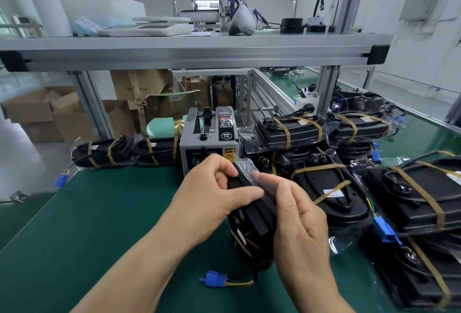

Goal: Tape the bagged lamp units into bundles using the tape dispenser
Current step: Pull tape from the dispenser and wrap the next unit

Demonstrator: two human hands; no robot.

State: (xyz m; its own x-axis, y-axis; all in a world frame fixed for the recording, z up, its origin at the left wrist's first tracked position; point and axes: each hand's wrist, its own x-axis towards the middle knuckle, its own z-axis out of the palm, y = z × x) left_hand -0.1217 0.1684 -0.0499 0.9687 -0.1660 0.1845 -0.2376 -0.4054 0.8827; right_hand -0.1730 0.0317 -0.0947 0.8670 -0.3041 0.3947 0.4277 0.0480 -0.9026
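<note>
Two hands work over the green desk [99, 225]. The left hand [214, 188] has its grip closed round the upper end of one bagged lamp unit [252, 215], thumb on the near side and fingers curled over the top. The unit stands on edge in front of the tape dispenser [208, 143]. The right hand [299, 225] keeps a released grip, its thumb and forefinger laid nearly straight against the clear bag near the same end. Whether a strip of tape lies under those fingers is too faint to tell.

There is one dispenser, grey, with a control panel on top. Two taped bundles [102, 150] lie to its left, side by side and crossed with brown bands. To its right is a heap of bundles [329, 188] – five tops show plainly, and more lie beneath, mostly covered. The nearest ones run off the right edge.

At least four blue plugs can be seen. One blue plug [214, 279] lies on the desk just below the held unit, on yellow and green wires. The lower half of that unit is hidden behind the right wrist.

A metal shelf [199, 45] crosses above the desk, and the gear on it is blurred. Several cardboard boxes [37, 110] sit on the floor behind – their number is unclear.
</note>
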